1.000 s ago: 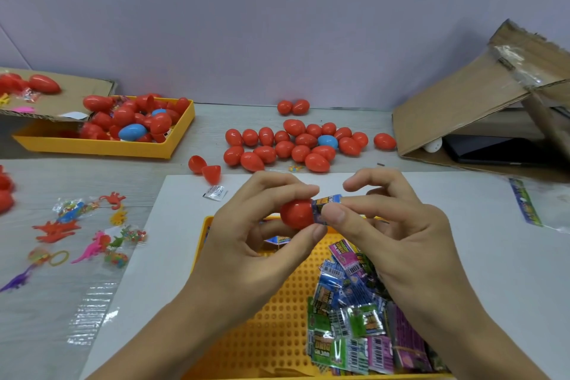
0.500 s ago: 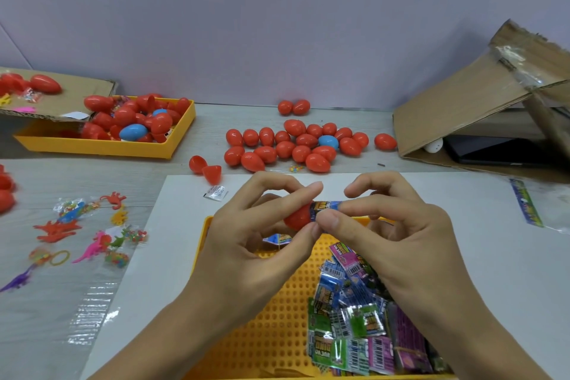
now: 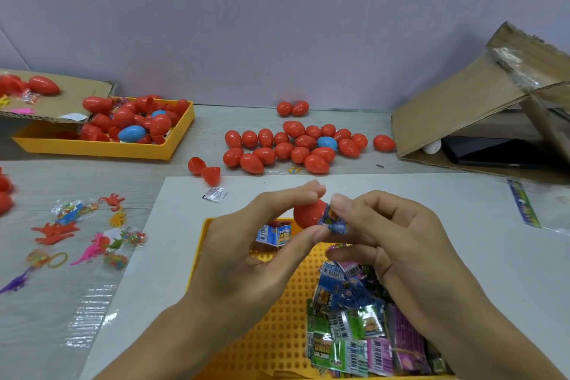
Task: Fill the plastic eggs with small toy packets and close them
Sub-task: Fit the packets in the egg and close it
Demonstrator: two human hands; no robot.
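Observation:
My left hand (image 3: 265, 244) pinches a red egg half (image 3: 308, 213) between thumb and fingers, above the near yellow tray (image 3: 277, 311). My right hand (image 3: 388, 237) pinches a small blue toy packet (image 3: 334, 222) whose end sits in the egg half's open side. A heap of colourful toy packets (image 3: 364, 321) fills the tray's right part, and one more blue packet (image 3: 276, 233) lies in the tray behind my left hand. Two open red egg halves (image 3: 204, 168) lie on the table beyond the white sheet (image 3: 462, 241).
Several closed eggs (image 3: 296, 146), red with one blue, cluster at the table's middle back. A second yellow tray (image 3: 101, 145) with eggs sits back left under cardboard. Loose small toys (image 3: 80, 237) lie on plastic at left. A cardboard box (image 3: 481, 108) leans at right.
Both hands have turned a little while working the packet into the egg half. More of the red half shows now than half a second ago.

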